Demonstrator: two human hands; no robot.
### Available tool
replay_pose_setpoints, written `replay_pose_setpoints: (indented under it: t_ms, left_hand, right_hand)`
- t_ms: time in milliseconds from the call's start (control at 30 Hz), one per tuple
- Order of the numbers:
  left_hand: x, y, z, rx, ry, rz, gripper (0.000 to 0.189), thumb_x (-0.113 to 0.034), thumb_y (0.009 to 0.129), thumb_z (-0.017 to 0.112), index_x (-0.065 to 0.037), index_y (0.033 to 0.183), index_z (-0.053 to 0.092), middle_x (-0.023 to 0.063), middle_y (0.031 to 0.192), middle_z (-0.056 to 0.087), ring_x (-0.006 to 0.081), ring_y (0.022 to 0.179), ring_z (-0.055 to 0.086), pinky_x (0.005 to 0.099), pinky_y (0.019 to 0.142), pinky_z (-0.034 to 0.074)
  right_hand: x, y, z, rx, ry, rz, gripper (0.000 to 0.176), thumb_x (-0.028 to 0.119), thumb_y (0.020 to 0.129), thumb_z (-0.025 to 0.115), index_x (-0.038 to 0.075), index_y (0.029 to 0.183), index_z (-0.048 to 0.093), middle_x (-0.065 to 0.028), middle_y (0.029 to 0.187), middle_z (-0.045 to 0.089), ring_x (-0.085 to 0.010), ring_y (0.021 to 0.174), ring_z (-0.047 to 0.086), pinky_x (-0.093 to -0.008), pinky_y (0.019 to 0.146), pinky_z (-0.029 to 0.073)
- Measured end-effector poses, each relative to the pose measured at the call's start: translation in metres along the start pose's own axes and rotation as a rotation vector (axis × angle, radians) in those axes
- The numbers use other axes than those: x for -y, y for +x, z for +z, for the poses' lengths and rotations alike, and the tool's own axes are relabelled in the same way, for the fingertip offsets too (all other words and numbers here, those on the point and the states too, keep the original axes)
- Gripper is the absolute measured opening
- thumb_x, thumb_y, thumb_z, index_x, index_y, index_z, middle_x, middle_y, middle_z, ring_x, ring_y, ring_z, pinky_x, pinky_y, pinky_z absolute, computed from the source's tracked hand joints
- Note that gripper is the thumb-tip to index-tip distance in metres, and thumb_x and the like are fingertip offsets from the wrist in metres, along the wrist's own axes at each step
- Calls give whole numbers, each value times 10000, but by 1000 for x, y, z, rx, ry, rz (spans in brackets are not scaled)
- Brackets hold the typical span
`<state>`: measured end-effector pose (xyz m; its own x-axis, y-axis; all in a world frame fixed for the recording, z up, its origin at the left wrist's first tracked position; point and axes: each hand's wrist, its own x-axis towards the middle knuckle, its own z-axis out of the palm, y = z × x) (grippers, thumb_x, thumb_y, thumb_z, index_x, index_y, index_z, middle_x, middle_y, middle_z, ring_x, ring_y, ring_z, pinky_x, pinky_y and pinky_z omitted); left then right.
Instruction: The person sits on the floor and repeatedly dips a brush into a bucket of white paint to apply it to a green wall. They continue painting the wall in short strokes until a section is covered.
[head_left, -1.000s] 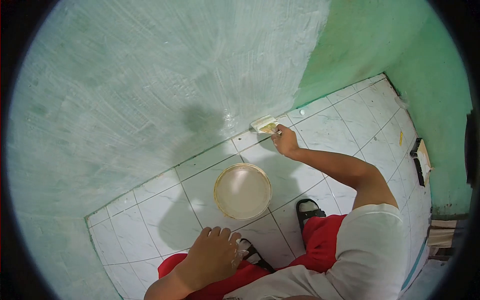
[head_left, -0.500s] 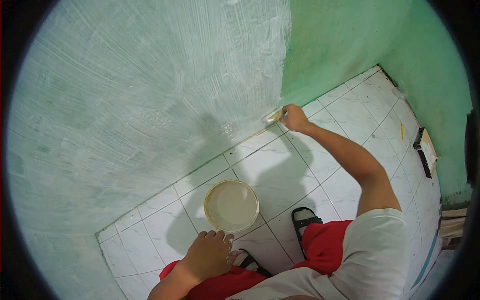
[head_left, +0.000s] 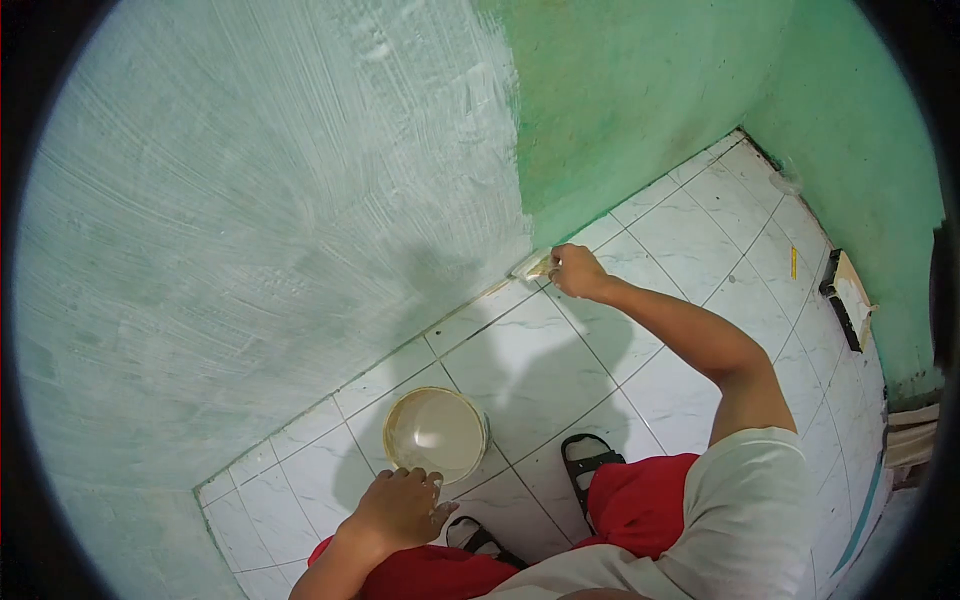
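Low on the wall, my right hand (head_left: 577, 271) is closed around a paintbrush (head_left: 538, 267). Its bristles touch the wall's foot, close to the floor line and the border between white and green. My left hand (head_left: 403, 508) hangs loosely over my knee with white smears on its fingers, thumb apart, and nothing seen in it. Just beyond its fingers a round bucket (head_left: 480, 449) of whitish paint (head_left: 436, 432) stands on the floor; the hand overlaps its near rim in view. Fresh white strokes cover the left part of the wall (head_left: 330, 130).
Bare green wall (head_left: 620, 90) continues to the corner on the right. White tiles (head_left: 525, 335) make up the floor. A black-edged box-like piece (head_left: 848, 300) leans at the right wall, near a yellow strip (head_left: 794, 263). My sandalled foot (head_left: 590, 455) is right of the bucket.
The brush and my right hand have moved slightly left and down along the wall's foot in view. The camera view has shifted, so the bucket appears lower and further left.
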<state>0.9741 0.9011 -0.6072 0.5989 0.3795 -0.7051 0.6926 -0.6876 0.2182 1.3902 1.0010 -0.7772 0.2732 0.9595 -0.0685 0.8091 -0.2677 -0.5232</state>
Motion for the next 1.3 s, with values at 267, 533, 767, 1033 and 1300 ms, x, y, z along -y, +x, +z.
replay_pose_setpoints:
  t_ms: [267, 533, 767, 1033, 1300]
  left_hand:
    - [0, -6, 9, -116, -1, 54, 513, -443, 996, 541, 12, 1220, 622, 201, 1109, 673, 383, 1055, 644, 445, 974, 476]
    - [1, -9, 9, -127, 11, 50, 487, -430, 990, 547, 16, 1159, 647, 204, 1074, 683, 364, 1051, 653, 450, 958, 483]
    - [-3, -12, 8, -123, 23, 56, 473, -421, 989, 547, 18, 1134, 646, 202, 1004, 685, 358, 1002, 662, 458, 908, 499]
    - [-2, -23, 10, -191, 7, 60, 480, -418, 973, 563, 32, 1120, 645, 200, 980, 692, 355, 929, 680, 447, 856, 514]
    - [12, -19, 15, -198, 57, 144, 463, -406, 993, 538, 34, 1055, 668, 198, 964, 700, 358, 943, 680, 450, 860, 527]
  right_hand:
    - [21, 31, -57, -221, 50, -190, 222, 134, 798, 754, -22, 950, 710, -238, 845, 697, -356, 785, 693, -424, 741, 530]
    - [69, -36, -148, -103, 185, 24, 238, 137, 832, 708, -27, 1004, 712, -260, 843, 705, -375, 818, 710, -426, 771, 543]
    - [-6, -10, -50, -55, -52, -83, 212, 116, 784, 732, 1, 961, 707, -251, 844, 697, -389, 789, 697, -429, 730, 538]
    - [55, 12, -119, -210, 28, -129, 220, 125, 807, 734, -12, 978, 708, -189, 715, 656, -265, 636, 640, -398, 629, 496]
    - [119, -54, -248, -518, 225, -217, 217, 113, 909, 649, -16, 1084, 639, -18, 645, 531, -64, 579, 434, -273, 501, 340]
